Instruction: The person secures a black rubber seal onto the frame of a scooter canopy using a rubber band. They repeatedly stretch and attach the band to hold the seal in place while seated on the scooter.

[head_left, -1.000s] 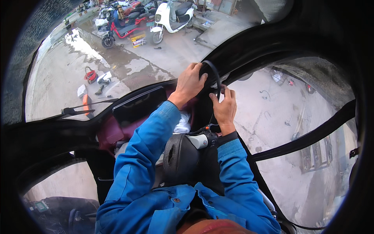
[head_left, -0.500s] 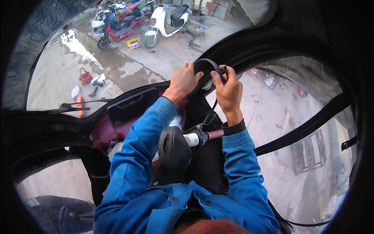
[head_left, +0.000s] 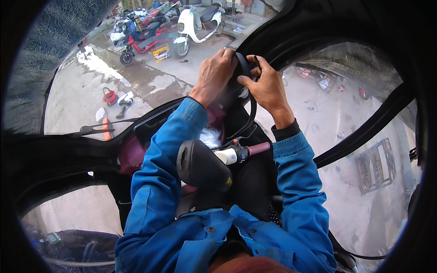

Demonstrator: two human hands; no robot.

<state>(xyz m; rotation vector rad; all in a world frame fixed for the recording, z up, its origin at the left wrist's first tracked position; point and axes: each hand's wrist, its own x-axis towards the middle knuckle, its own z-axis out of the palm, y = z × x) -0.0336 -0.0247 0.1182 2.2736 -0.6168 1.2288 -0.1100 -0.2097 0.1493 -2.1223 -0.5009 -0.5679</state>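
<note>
Fingers of your left hand [head_left: 213,75] curl closed on a dark strip [head_left: 243,64] while your right hand [head_left: 269,89], half-curled, holds it beside the black frame [head_left: 273,38].

Matt, rubbery-looking strip [head_left: 244,66], smooth plastic handlebar housing [head_left: 229,156], creased cloth sleeves [head_left: 298,177].

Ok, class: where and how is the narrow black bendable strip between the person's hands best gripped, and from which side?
Grip the narrow black bendable strip at its exposed arch, probably coming from the right with thumb and fingers: it is slim and bowed there, which suits a pinch. The left hand crowds the left side; the right hand lies opposite.
</note>
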